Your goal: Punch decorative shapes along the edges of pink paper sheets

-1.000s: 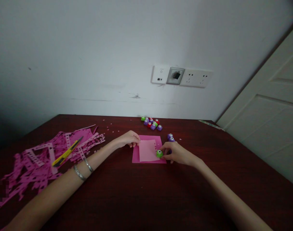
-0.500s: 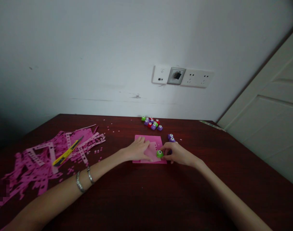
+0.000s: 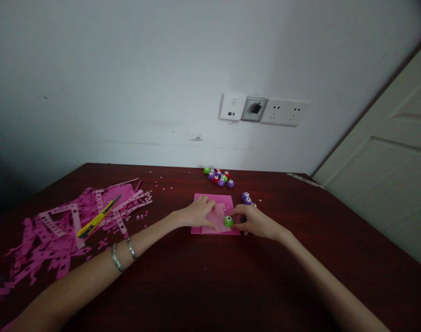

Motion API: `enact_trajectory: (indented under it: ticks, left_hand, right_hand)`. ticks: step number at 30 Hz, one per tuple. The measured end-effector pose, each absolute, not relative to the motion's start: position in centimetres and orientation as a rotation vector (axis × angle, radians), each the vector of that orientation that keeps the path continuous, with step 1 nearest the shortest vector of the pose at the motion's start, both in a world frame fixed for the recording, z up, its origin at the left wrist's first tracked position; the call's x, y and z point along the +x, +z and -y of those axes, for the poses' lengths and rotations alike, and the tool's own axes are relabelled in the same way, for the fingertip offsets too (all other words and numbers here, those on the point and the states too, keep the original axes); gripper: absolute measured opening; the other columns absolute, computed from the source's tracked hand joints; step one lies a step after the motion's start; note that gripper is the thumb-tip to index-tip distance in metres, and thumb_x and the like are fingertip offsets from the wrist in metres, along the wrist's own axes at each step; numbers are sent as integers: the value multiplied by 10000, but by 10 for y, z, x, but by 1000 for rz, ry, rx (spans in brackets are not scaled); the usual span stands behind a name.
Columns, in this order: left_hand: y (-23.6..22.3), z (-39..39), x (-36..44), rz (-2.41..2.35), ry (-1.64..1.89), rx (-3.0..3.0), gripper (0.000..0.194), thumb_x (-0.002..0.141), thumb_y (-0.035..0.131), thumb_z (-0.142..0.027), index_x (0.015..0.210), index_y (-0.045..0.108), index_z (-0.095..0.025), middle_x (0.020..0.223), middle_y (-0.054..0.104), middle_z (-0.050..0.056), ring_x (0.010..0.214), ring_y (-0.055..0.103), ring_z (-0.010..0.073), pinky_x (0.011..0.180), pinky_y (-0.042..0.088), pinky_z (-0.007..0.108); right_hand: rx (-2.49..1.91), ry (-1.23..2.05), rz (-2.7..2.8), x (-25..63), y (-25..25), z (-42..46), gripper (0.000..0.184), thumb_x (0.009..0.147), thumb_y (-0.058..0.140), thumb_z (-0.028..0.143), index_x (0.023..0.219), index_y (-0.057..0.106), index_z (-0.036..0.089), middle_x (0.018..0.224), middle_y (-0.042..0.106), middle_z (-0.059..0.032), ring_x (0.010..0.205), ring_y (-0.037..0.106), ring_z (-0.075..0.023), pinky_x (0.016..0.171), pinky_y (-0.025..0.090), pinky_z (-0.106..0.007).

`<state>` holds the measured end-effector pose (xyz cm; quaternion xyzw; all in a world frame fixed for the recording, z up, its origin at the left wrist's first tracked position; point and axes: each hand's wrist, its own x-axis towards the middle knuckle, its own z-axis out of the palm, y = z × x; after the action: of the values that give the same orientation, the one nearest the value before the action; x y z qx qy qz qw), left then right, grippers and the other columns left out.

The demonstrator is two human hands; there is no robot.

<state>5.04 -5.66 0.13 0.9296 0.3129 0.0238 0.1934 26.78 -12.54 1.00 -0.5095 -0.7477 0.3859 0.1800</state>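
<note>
My left hand [image 3: 199, 213] lies on a light pink paper sheet [image 3: 215, 222], its fingers spread and thumb apart. Under that sheet is a brighter pink sheet [image 3: 225, 199]. A small row of holes runs near the light sheet's right edge. At that edge, my right hand [image 3: 257, 222] grips a small green craft punch [image 3: 228, 222] with an eye-like top between thumb and fingers. Just behind my right hand stand purple craft punches [image 3: 246, 199], with a red one partly hidden by the hand.
Several red, green and purple craft punches [image 3: 219, 177] cluster near the wall. On the left, a yellow utility knife [image 3: 98, 217] rests on a heap of punched pink paper strips [image 3: 54, 235]. Tiny paper cutouts dot the dark wooden table [image 3: 210, 286]. A thin patterned strip [image 3: 304, 180] lies far right.
My right hand and the green craft punch have shifted very slightly left. My left hand stays on the paper. The view has moved a little.
</note>
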Motion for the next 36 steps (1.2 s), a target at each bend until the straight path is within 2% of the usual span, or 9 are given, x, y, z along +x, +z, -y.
enact_trajectory:
  ticks: [10,17,21,26,31,36]
  left_hand:
    - [0,54,50,-864,94,2581,620,611,633,-589,1029,496,-152,1042,468,98,951,444,258,786,346,324]
    - [2,54,50,-842,121,2545,625,609,627,-590,1018,499,-135,1039,468,113,955,447,269,766,363,325]
    - [4,53,49,-822,111,2551,633,607,633,-583,1015,498,-118,1044,468,129,968,439,285,756,367,331]
    - [5,54,49,-848,111,2546,627,588,654,-566,1017,503,-134,1074,454,124,993,424,287,793,364,348]
    - [4,53,49,-860,99,2560,641,580,650,-589,1026,500,-154,1064,450,108,991,425,280,799,367,348]
    - [2,52,49,-865,103,2588,625,595,648,-583,1030,498,-159,1057,449,108,988,429,275,810,362,343]
  right_hand:
    - [-1440,1099,2103,267,9,125,191,762,583,191,946,575,137,790,565,-16,555,575,-91,447,520,-197]
    - [-1499,1169,2022,271,16,126,333,746,631,283,1041,579,139,787,601,-31,551,565,-90,445,523,-208]
    - [-1541,1243,1940,271,19,127,327,753,615,404,934,599,131,749,608,-37,583,574,-107,398,515,-189]
    - [-1718,1245,1781,268,18,125,364,799,534,489,756,550,128,594,617,-33,473,591,-109,347,481,-178]
    - [-1811,1460,1719,262,20,127,525,812,415,615,665,546,128,511,623,-57,407,591,-114,315,443,-164]
    - [-1866,1527,1757,255,19,125,581,831,387,605,588,565,107,485,620,-75,339,541,-91,306,425,-167]
